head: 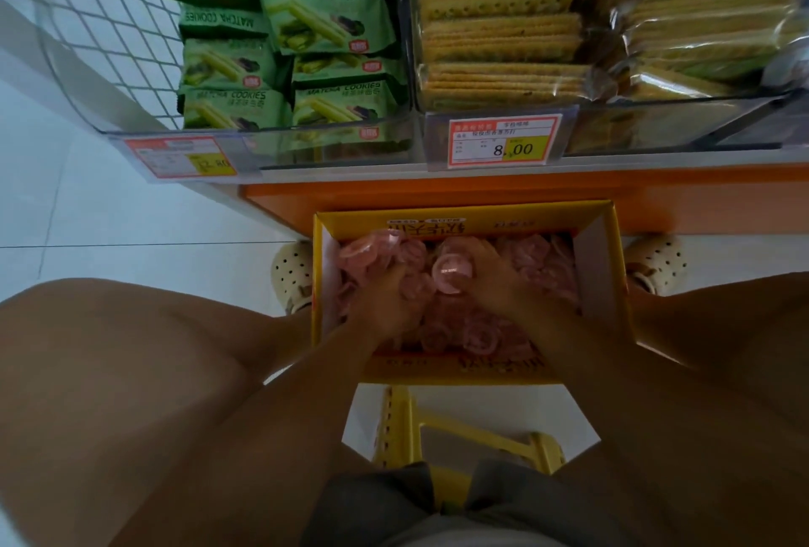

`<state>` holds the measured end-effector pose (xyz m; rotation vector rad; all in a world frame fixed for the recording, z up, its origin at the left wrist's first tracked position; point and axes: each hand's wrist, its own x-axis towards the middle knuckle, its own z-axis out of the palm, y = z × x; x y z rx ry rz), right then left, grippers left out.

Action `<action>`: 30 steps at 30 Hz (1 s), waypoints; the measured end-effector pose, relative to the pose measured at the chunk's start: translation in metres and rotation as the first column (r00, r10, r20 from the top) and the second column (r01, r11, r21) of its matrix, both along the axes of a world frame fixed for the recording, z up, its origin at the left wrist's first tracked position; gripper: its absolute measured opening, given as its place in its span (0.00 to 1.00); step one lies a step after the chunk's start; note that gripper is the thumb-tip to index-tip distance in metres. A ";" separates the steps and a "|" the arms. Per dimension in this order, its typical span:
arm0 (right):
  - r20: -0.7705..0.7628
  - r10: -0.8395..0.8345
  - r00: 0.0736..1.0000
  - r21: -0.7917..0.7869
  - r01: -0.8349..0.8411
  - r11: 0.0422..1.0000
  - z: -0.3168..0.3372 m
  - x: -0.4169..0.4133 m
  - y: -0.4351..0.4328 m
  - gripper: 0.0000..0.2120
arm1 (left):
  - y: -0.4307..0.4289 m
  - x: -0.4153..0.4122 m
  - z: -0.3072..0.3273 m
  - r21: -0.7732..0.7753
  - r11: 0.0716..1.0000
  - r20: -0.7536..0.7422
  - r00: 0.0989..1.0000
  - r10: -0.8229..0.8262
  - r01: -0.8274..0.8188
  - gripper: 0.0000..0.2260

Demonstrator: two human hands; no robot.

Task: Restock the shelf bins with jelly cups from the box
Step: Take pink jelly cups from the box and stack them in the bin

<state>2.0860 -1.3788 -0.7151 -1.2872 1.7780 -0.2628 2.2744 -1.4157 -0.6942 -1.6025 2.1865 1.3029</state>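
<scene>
Both hands are down in the box. The left hand (385, 301) lies near the middle, its fingers curled in round some of the pink jelly cups (477, 338). The right hand (497, 284) sits just beside it, toward the far right corner, fingers reaching forward over the heap. One cup with its pale lid turned up lies against the thumb side, but the view is soft there and whether this hand has hold of anything cannot be told.

The cups fill the yellow box (459, 216) from wall to wall, loosely piled. The box stands on the pale floor (131, 218) between the person's bare knees, its far edge against the orange shelf base (481, 187). A cream perforated shoe (291, 273) shows at its left wall and another (656, 262) at its right. A yellow stool (398, 424) is under the person, at the box's near edge.

Above the base run the clear shelf bins (262, 139). The left one holds green matcha cookie packets (324, 8), the next ones stacked cracker packs (503, 38). Price tags hang on the front edge — one (184, 156) under the cookies, one (503, 146) under the crackers. A wire mesh panel (109, 21) closes the shelf's left end.
</scene>
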 end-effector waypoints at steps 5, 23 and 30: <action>-0.051 0.040 0.998 0.070 -0.036 0.997 -0.009 0.000 0.008 0.25 | 0.007 0.005 0.003 0.111 0.994 0.030 1.000 0.005 -0.008 0.14; 0.551 -0.318 0.772 -0.012 0.388 0.922 0.140 -0.001 0.034 0.14 | -0.007 0.007 0.129 0.060 0.994 -0.338 0.935 0.108 -0.093 0.10; 0.611 -0.175 0.772 -0.207 0.370 0.906 0.267 0.017 0.021 0.09 | -0.013 0.018 0.248 0.025 0.992 -0.484 0.866 0.121 -0.125 0.14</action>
